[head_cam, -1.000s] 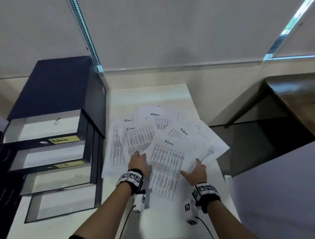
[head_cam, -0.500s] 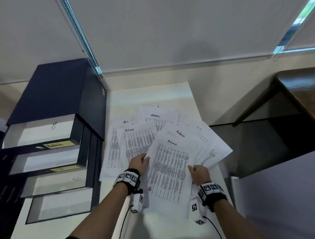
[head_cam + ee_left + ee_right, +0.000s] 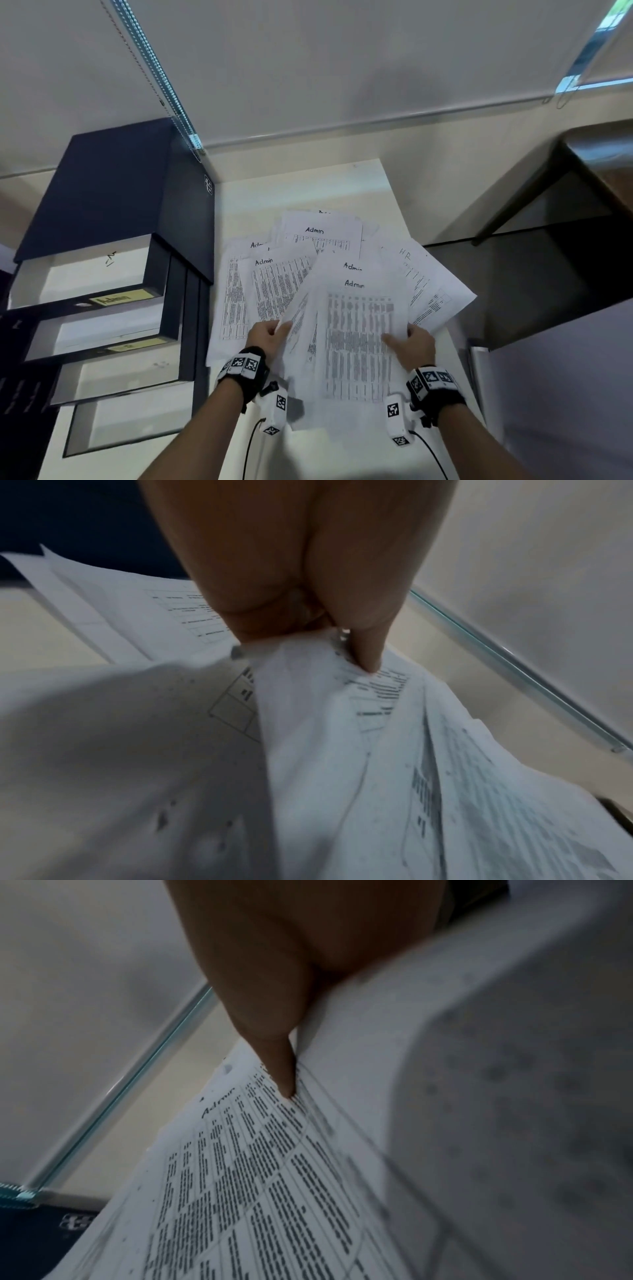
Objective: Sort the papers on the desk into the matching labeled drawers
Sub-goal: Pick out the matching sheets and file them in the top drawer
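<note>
Both hands are lifting a few sheets headed "Admin" off the pile near the front edge of the desk (image 3: 301, 185). The left hand (image 3: 265, 337) pinches the left edge of the lifted sheets (image 3: 356, 342) between thumb and fingers, and the paper is crumpled there. The right hand (image 3: 412, 344) grips the right edge, with the thumb lying on the printed side.

To do this step well, I think both hands should rise together and keep the sheets a little taut, so that none slips out. The left pinch looks too tight; a flatter hold would avoid a crease. It is wise to check each heading, because a sheet marked "HR" (image 3: 424, 277) lies just beside, toward the right edge of the desk.

The other papers (image 3: 274, 287) are thin, white and flexible, printed with dense tables, and they overlap like a fan. The drawer unit (image 3: 113, 192) at the left edge is dark, boxy and smooth. Its drawers stand pulled out like steps, and the top drawer (image 3: 85, 279) carries a yellow label (image 3: 118, 297) reading "Admin".
</note>
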Available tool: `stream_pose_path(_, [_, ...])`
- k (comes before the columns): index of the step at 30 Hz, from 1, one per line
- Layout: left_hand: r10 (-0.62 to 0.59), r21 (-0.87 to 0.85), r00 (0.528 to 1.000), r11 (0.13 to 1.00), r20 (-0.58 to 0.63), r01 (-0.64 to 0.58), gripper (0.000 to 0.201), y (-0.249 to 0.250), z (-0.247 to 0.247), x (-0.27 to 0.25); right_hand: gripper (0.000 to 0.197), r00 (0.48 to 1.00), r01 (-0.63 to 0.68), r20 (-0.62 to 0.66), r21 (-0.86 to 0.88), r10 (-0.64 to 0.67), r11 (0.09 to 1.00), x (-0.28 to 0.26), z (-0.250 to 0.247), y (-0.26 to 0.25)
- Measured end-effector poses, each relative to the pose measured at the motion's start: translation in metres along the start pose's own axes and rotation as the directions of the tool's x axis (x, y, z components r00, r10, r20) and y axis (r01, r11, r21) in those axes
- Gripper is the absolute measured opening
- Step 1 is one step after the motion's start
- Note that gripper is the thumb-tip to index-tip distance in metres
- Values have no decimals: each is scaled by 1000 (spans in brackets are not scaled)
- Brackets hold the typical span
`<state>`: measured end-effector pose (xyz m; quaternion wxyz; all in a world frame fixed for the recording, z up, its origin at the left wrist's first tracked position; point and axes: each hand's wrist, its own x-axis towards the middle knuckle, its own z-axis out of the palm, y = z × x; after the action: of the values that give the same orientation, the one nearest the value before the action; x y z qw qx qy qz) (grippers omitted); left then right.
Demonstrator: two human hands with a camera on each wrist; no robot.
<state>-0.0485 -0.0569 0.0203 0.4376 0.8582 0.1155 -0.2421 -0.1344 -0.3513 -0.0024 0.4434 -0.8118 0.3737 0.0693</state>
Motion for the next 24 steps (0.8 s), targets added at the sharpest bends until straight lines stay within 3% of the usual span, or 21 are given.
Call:
stream_pose_path(4, [-53, -8, 997, 999, 48, 53, 14, -9, -10, 8, 30, 994, -74, -85, -2, 73, 997, 7, -16, 17])
stream_pose_path(6, [-84, -29, 990, 996, 111, 88, 43, -13, -9, 11, 28, 994, -77, -80, 21, 78, 997, 8, -18, 19])
stream_pose_path(8, [-73, -32, 993, 997, 95, 76, 60, -6, -3, 9, 20, 997, -55, -51, 47, 57, 997, 3, -16, 15])
stream_pose_path(11, [-56, 96, 997, 994, 51, 51, 83, 10, 6, 6, 15, 1000, 16, 3, 72, -17, 997, -4, -7, 6])
stream_pose_path(14, [-43, 192, 993, 981, 113, 20, 105, 26, 12, 2, 22, 996, 78, 33, 45, -80, 996, -11, 6, -4])
stream_pose_path(15, [-36, 219, 990, 976, 139, 5, 101, 30, 15, 1, 26, 994, 96, 42, 39, -98, 995, -13, 10, -8])
stream_pose_path(19, [-7, 155, 984, 988, 177, -21, 46, 30, 18, -2, 36, 993, 93, 64, 55, -96, 994, -14, 24, -22])
stream_pose_path(22, [122, 31, 977, 991, 176, -129, 35, 36, 3, -12, 41, 984, 180, -8, 82, -180, 980, -14, 20, -37])
stream_pose_path(24, [178, -95, 970, 982, 163, -164, 32, 45, -17, -18, 47, 974, 227, -46, 283, -223, 932, -21, 8, -59])
